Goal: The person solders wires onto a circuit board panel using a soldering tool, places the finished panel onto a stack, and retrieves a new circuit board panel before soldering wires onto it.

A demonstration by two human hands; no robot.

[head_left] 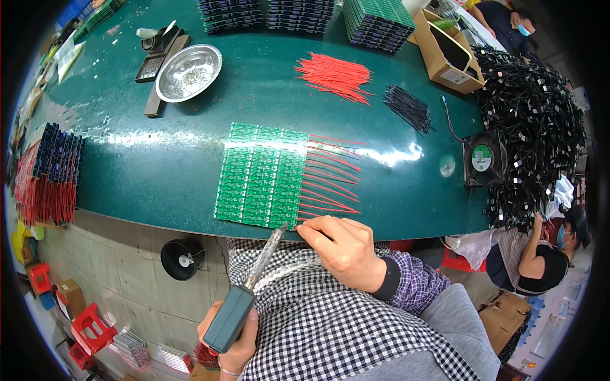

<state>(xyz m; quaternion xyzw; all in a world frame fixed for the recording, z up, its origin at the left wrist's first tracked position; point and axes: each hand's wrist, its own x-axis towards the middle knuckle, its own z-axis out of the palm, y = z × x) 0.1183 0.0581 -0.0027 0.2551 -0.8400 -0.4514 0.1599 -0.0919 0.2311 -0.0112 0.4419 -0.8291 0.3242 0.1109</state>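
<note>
My left hand [246, 340] is wrapped round the dark green handle of a soldering iron [229, 317]. Its metal barrel points up and away, and the tip meets the near right corner of a green circuit board panel [260, 174]. At that same corner my right hand [346, 251] is closed in a pinch on the end of a red wire, mostly hidden by the fingers. Several red wires [333, 178] stick out rightward from the panel's right edge. The panel lies flat by the near edge of the green table [152, 178].
Beyond the panel lie loose red wires [333, 76] and black wires [408, 109]. A metal bowl [189, 73] rests far left; wired boards [49, 174] are stacked left. A small fan [484, 159] stands right, beside heaped black cables [534, 127]. Two other people sit at the right.
</note>
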